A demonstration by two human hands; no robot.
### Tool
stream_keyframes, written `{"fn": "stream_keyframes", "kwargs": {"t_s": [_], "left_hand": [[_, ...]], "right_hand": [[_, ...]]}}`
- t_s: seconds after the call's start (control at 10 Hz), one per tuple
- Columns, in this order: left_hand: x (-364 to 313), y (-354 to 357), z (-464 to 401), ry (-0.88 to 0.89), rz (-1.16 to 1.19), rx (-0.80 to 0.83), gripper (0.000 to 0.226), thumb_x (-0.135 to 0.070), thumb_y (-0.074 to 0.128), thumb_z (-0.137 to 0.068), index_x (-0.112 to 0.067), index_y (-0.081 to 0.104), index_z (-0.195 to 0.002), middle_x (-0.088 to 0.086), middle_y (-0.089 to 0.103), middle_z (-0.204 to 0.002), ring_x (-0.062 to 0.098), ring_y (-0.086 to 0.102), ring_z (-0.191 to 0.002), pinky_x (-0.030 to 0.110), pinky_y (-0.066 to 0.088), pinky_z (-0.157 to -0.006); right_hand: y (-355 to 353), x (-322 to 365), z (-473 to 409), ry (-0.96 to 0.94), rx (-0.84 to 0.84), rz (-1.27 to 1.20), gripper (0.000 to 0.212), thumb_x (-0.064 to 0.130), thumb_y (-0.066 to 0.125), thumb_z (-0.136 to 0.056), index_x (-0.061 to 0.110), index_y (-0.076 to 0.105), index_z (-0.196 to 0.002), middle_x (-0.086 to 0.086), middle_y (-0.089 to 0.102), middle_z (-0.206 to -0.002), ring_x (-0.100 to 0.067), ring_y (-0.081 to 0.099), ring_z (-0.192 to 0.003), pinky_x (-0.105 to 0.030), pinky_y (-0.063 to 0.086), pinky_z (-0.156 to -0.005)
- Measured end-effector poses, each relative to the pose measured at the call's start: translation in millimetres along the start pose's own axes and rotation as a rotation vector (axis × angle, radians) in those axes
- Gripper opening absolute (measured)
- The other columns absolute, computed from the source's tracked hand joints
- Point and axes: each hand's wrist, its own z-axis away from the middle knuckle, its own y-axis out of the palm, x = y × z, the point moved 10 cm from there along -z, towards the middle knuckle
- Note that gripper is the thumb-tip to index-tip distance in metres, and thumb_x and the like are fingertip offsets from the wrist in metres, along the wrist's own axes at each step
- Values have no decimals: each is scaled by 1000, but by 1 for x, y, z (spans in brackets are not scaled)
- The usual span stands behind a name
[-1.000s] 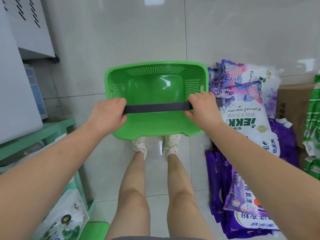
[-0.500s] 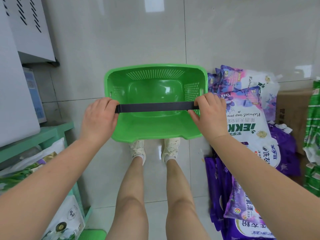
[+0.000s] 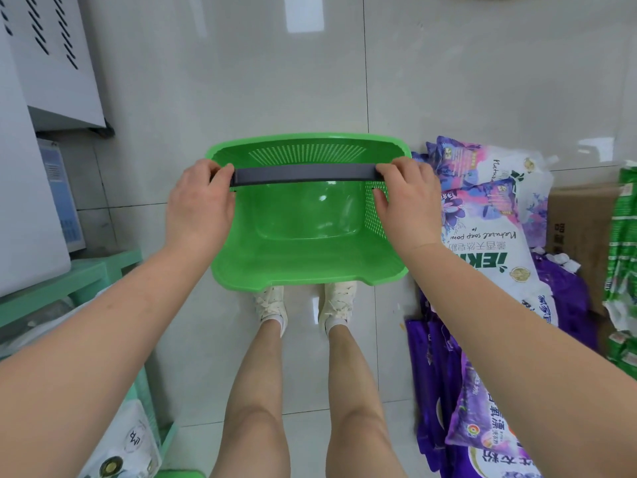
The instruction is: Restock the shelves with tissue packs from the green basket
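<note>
Both hands — left hand (image 3: 200,205), right hand (image 3: 408,201) — hold the dark grey strap handle (image 3: 305,174) of the empty green perforated plastic basket (image 3: 310,260). Keep each grip closed and level — set it down gently.

On my feed, right side: purple and white soap powder bags (image 3: 489,236) piled on the tiled floor (image 3: 241,81), a cardboard box (image 3: 579,232) behind them (partly hidden). Left: white cabinet (image 3: 31,167), mint-green shelf (image 3: 69,284).

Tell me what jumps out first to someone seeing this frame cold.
The green basket at centre, held above the tiled floor, with nothing showing inside it. The left hand and right hand each grip an end of its dark handle. At the right, purple and white detergent bags lie piled on the floor.
</note>
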Motion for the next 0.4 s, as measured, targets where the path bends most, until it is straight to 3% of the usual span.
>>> {"fn": "stream_keyframes", "kwargs": {"t_s": [0.1, 0.2, 0.3, 0.4], "left_hand": [[-1, 9, -5, -7, -26, 33, 47, -6, 62, -81, 5, 51, -125, 26, 53, -115, 43, 52, -102, 50, 43, -84], [-1, 20, -14, -17, -46, 98, 57, -4, 58, -80, 4, 42, -133, 25, 45, -133, 40, 45, -119, 49, 36, -99], [3, 39, -26, -56, -114, 248, 75, -11, 55, -82, -3, 17, -147, 15, 18, -154, 30, 20, -141, 44, 17, -114], [10, 60, -29, -86, -226, 427, 87, -23, 54, -86, -9, -3, -149, 9, -2, -158, 25, 3, -145, 43, 7, -117]], "right_hand": [[7, 2, -7, -17, 40, -5, 39, 11, 62, -81, 5, 59, -120, -14, 61, -119, -37, 53, -108, -48, 42, -91], [25, -3, -18, 30, 198, 23, 51, 13, 49, -92, 10, 38, -141, -8, 40, -146, -28, 35, -133, -44, 27, -106], [54, -6, -24, 31, 421, 129, 69, 11, 43, -93, 12, 4, -150, -4, 3, -159, -22, 6, -145, -45, 9, -116], [76, -9, -21, 62, 591, 167, 78, 14, 45, -93, 13, -10, -148, -4, -13, -158, -23, -7, -146, -49, 3, -116]]}}
